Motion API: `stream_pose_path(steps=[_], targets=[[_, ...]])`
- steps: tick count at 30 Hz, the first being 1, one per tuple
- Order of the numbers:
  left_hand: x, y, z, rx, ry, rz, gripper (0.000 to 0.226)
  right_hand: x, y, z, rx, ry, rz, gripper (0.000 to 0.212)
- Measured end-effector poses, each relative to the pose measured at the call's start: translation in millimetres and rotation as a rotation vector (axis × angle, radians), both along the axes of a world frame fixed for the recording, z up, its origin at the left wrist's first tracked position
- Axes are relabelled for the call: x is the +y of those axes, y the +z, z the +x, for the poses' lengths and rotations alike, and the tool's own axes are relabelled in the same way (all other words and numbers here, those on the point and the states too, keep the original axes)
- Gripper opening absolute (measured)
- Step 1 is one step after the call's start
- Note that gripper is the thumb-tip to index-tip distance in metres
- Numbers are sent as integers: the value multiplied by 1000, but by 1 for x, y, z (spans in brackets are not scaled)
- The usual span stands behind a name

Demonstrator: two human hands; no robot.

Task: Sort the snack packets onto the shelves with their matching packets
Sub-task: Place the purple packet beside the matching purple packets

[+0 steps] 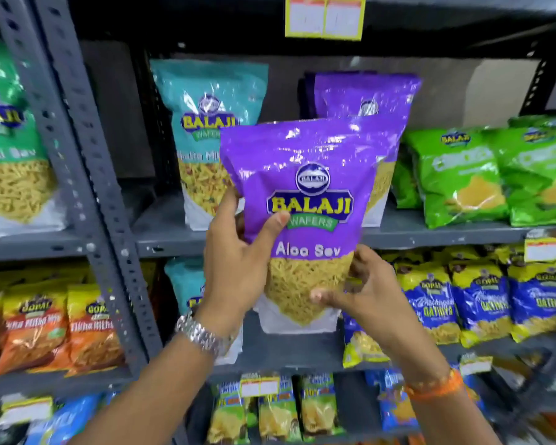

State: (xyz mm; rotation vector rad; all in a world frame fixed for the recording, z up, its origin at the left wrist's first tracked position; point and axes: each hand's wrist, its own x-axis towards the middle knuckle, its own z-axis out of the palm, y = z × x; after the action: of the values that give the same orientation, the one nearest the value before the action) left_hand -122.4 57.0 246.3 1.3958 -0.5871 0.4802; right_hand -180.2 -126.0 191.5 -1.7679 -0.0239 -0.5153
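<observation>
Both hands — left (238, 261), right (363, 290) — grip one purple packet (305, 200); one matching packet (369, 101) shelved behind.

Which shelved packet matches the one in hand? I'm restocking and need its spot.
On the grey metal shelf at the level of the held purple Aloo Sev pouch, look between the teal pouch and the green bags. The purple pouch standing there is the only purple one.
</observation>
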Motion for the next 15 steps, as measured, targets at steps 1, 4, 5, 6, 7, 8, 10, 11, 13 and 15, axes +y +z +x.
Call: stream_pose_path(steps=[1,4,5,6,7,8,10,11,13,15], targets=[[-2,14,10,-29,11,5,36,0,11,10,-33,-11,6,71],[-9,48,47,-57,35,31,46,0,44,41,-108,-35,0,64],[-12,57,60,-51,47,39,52,-1,53,52,-133,-43,-6,60],[-15,65,71,-40,57,45,57,-3,61,63,-147,-52,-20,56],[-18,72,81,-32,64,46,62,-4,69,72,-160,-63,-32,54],[-21,76,91,-18,66,48,66,-6,74,82,-166,-81,-45,53],[-27,84,106,8,76,58,70,-9,79,100,-151,-122,-59,55],[-30,85,113,24,95,78,72,-10,80,107,-138,-139,-59,56],[-36,89,117,30,131,150,72,-9,78,119,-122,-161,-40,57],[-41,92,118,34,169,213,67,-11,69,131,-119,-154,-24,64]])
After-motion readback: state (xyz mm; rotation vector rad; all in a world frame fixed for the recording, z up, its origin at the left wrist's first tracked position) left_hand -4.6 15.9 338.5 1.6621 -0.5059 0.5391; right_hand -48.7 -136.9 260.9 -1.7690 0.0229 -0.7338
